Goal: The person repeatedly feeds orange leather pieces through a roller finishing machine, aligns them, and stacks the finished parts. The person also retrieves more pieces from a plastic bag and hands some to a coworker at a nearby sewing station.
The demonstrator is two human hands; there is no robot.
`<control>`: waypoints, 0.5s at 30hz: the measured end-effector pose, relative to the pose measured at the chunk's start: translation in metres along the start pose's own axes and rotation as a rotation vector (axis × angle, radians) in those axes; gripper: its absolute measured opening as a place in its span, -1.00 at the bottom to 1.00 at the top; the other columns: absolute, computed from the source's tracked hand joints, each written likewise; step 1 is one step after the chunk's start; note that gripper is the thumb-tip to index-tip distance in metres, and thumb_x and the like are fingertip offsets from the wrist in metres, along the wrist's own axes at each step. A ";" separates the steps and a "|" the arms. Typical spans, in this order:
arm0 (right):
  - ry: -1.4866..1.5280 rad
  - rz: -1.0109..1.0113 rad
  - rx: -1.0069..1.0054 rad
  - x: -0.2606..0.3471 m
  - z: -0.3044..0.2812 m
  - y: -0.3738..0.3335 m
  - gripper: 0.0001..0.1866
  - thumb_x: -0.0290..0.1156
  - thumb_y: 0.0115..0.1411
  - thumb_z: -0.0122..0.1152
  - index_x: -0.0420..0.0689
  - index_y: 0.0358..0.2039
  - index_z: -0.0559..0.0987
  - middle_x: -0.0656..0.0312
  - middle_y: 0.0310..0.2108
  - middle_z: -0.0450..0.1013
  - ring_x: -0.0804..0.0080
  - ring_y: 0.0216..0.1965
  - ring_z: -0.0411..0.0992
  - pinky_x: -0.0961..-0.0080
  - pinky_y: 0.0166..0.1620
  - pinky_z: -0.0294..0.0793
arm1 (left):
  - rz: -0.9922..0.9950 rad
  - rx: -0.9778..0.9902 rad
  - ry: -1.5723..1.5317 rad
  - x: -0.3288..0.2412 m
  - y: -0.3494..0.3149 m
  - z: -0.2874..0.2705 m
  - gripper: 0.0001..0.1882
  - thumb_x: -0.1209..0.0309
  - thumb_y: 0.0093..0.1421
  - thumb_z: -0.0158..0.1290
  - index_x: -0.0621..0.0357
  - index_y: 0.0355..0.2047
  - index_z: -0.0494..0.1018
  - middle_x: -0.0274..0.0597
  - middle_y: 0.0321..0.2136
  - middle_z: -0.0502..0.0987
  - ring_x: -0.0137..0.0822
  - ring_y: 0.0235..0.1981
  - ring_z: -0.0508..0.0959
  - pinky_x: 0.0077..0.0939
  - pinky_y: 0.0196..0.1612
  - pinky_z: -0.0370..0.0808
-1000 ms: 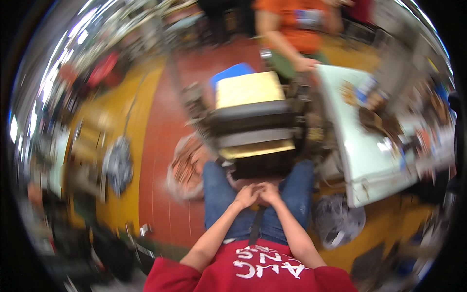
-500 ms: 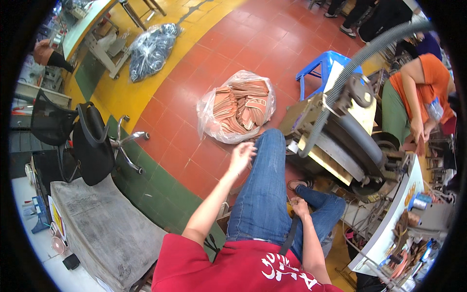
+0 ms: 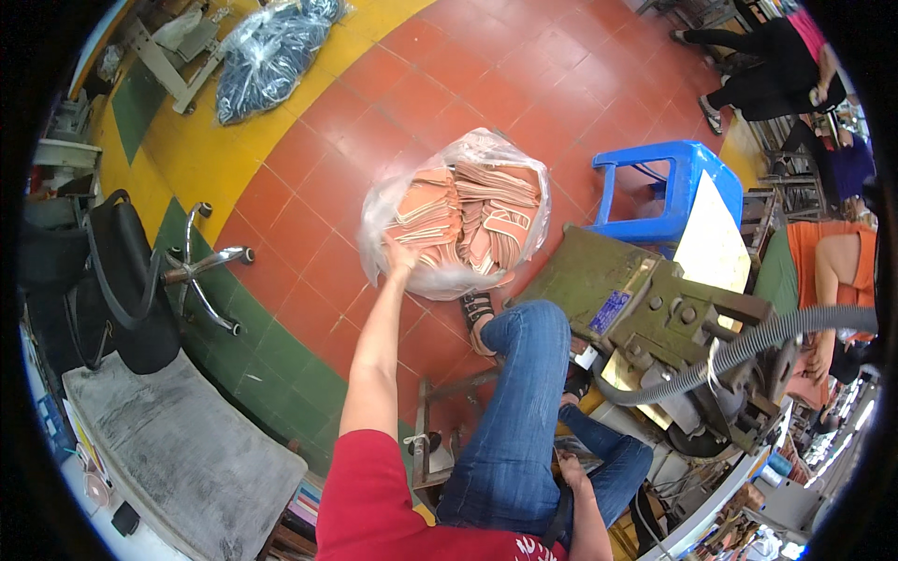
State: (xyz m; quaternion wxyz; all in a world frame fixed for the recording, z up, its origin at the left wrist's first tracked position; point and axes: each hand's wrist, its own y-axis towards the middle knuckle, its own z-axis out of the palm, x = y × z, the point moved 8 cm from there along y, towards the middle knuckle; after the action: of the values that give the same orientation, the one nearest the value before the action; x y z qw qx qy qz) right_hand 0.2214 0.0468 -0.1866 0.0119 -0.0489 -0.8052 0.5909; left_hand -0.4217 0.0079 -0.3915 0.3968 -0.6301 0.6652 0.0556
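Observation:
A clear plastic bag [image 3: 374, 220] stands open on the floor, filled with stacks of flat peach-orange cut pieces [image 3: 426, 210]. My left hand [image 3: 400, 254] reaches to the near left of the bag. Its thumb and fingers are apart against the edge of the left stack, the fingertips partly blending with the pieces. My right hand [image 3: 572, 470] stays low by my thigh, closed, beside a dark strap [image 3: 559, 516]. What it holds, if anything, is hidden.
An olive-green machine [image 3: 599, 280] with a grey ribbed hose [image 3: 739, 351] stands at my right, near a blue plastic stool [image 3: 645, 229]. A black wheeled chair [image 3: 131, 280] and a grey-covered surface [image 3: 187, 449] are on the left. Another person in orange [image 3: 842, 271] sits at far right.
My left hand has moved forward from beside my knee to the bag's stack. The view has shifted, and my right hand stays closed near my lap.

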 end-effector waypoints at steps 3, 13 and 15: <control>0.082 0.073 0.001 -0.011 0.005 0.002 -0.57 -0.16 0.31 -0.11 -0.22 0.00 0.46 -0.05 0.04 0.39 0.01 0.12 0.29 0.33 0.12 0.26 | 0.215 -0.381 0.188 -0.030 0.038 -0.053 -0.28 0.34 0.08 0.08 0.40 0.18 0.05 0.32 0.05 0.30 0.12 0.08 0.34 -0.14 0.14 0.28; 0.159 -0.083 -0.004 0.003 0.000 -0.012 -0.69 -0.36 0.29 -0.07 -0.27 -0.08 0.50 0.00 -0.14 0.50 0.25 -0.09 0.43 0.42 0.00 0.35 | 0.440 0.253 0.922 -0.083 0.047 0.021 0.32 0.05 -0.36 0.43 -0.05 0.33 -0.17 0.05 0.25 0.08 0.04 0.27 0.11 -0.05 0.26 0.12; 0.112 -0.157 -0.040 0.004 -0.001 -0.010 -0.69 -0.34 0.30 -0.10 -0.22 -0.06 0.49 0.02 -0.12 0.49 0.23 -0.07 0.43 0.41 0.00 0.35 | 0.402 0.251 0.818 -0.086 0.055 0.032 0.42 0.07 -0.50 0.48 -0.09 0.33 -0.19 0.09 0.25 0.04 0.12 0.25 0.08 0.04 0.25 0.11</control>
State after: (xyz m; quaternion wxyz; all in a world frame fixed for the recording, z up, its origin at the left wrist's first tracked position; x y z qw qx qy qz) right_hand 0.2169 0.0450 -0.1766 0.1021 -0.0190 -0.8164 0.5681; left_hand -0.4645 0.1055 -0.3851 0.1569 -0.4061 0.8772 -0.2022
